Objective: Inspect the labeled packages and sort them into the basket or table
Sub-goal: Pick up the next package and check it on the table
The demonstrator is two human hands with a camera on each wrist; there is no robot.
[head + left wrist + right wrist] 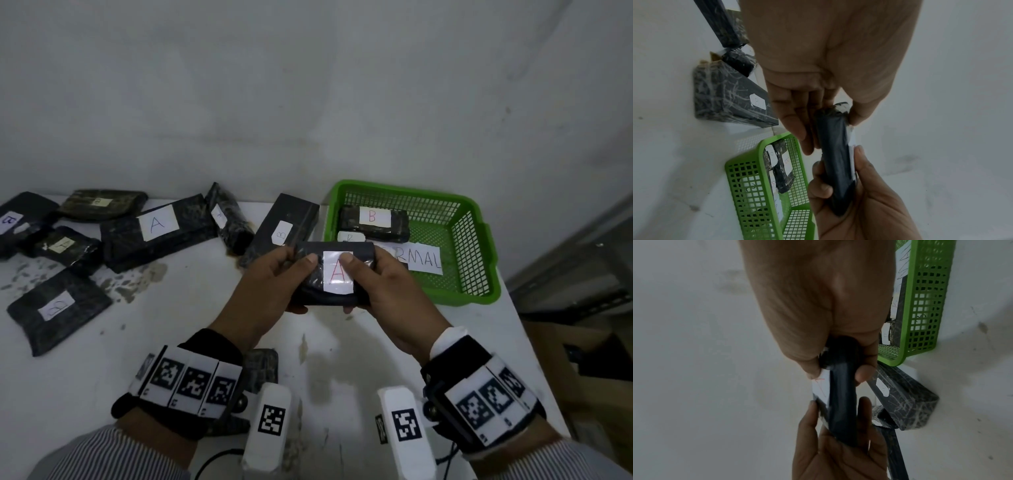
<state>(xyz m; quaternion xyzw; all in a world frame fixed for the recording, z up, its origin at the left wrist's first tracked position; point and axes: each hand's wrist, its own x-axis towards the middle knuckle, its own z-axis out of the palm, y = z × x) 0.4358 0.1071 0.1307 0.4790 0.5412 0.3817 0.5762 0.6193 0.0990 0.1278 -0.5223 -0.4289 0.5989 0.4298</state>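
Both thumbs press on the white label with a red A, and the fingers (298, 310) curl under the black package (334, 274), so the left hand (263, 281) and right hand (383, 291) grip it together above the desk (342, 359). Just beyond it sits the green basket (479, 240) holding two B packages, while more labeled packages lie on the desk to the left.

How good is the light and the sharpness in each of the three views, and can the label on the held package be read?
Head view: evenly lit and fairly sharp; the red A on the held package reads clearly between the left hand and the right hand, though the edges bend from the wide angle. Left wrist view: dim and soft, label edge-on. Right wrist view: dim and blurred, only red strokes show.
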